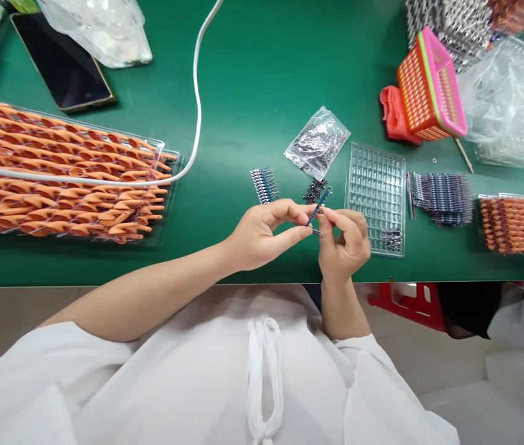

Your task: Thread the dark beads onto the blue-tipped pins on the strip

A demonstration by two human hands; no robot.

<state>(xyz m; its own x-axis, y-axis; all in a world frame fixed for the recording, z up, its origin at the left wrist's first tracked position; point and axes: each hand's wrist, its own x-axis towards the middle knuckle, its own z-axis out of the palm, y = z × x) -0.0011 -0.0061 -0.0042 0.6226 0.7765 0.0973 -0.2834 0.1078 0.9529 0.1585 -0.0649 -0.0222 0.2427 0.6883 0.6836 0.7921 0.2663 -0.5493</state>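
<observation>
My left hand [274, 232] is closed, its thumb and fingertips pinching a narrow blue strip [321, 204] that slants up and to the right. Against the lower part of that strip, the thumb and finger of my right hand [345, 241] are pressed together; whatever they pinch is too small to make out. Just beyond the hands lies a little heap of small dark parts [315, 190]. Further back is a clear bag [318, 142] of similar dark bits. A row of blue strips with thin wire-like pins [265, 185] lies behind my left hand.
Right of my hands sits a clear compartment tray [376, 191] with some small parts in one corner, then stacked blue strips [442, 198] and orange pieces [516, 224]. Baskets [431, 86] stand behind. At left, a white cable [196, 93] crosses a tray of orange pieces [62, 170], near a phone [65, 59].
</observation>
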